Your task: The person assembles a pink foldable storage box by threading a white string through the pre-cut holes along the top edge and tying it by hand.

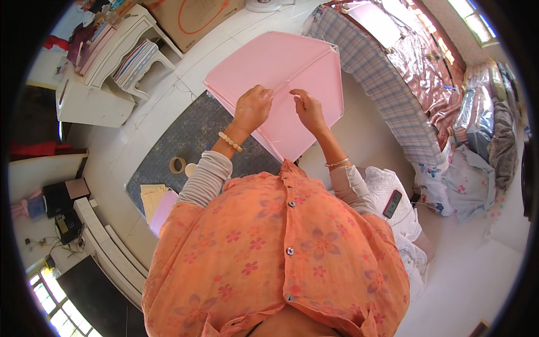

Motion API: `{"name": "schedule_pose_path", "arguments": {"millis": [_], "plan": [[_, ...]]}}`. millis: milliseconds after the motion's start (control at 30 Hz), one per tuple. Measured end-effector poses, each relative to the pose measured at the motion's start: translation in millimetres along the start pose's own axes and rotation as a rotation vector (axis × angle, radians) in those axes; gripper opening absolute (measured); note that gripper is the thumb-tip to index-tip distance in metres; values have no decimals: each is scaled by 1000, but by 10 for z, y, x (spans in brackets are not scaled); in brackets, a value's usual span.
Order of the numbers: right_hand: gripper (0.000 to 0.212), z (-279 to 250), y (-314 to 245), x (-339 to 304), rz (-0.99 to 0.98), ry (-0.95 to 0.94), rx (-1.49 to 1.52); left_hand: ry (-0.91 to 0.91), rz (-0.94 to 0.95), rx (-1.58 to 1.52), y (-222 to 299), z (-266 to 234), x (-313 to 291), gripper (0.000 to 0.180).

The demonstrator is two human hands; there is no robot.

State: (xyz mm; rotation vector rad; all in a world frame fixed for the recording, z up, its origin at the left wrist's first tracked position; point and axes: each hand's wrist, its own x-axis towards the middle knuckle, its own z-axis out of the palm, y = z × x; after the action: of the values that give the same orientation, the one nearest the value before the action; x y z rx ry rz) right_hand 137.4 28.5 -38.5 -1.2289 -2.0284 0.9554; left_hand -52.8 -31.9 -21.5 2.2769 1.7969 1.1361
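A large pink panelled piece (pixel 264 62) with flat faces and straight edges lies in front of me. A pale, braid-like seam (pixel 309 66) runs diagonally across it from its far right corner toward my left hand. My left hand (pixel 252 108) is closed at the near end of that seam, its fingertips pressed together; what they pinch is too small to name. Just to the right, my right hand (pixel 309 111) is held over the pink face with its fingers curled in and the thumb side toward the left hand. Anything between those fingers is not visible.
Under the pink piece stands a dark patterned table (pixel 168 140). On it are a tape roll (pixel 177 164) and a tan packet (pixel 152 197). A bed with a plaid skirt (pixel 370 73) is at right, a white cabinet (pixel 92 104) at left. A phone-like device (pixel 392 204) lies on white cloth.
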Motion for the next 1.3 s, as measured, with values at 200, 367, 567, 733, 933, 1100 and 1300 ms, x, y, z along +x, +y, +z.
{"name": "schedule_pose_path", "arguments": {"millis": [200,367,567,733,933,1100,1300], "plan": [[25,18,7,7,-95,34,-44,-2,-4,15,8,1,18,15],[25,-10,-7,19,-100,11,-66,1,-13,15,13,-2,35,15],[25,6,-49,42,-144,38,-73,-6,-3,7,2,-12,40,14],[24,26,-19,57,-182,52,-108,-14,16,17,0,-8,36,15],[17,104,-27,75,-147,110,-79,-15,34,30,30,27,26,15],[9,225,-2,114,-102,176,-76,3,38,40,27,36,31,14],[9,261,-44,155,-131,217,-87,32,45,25,31,33,23,13]]}}
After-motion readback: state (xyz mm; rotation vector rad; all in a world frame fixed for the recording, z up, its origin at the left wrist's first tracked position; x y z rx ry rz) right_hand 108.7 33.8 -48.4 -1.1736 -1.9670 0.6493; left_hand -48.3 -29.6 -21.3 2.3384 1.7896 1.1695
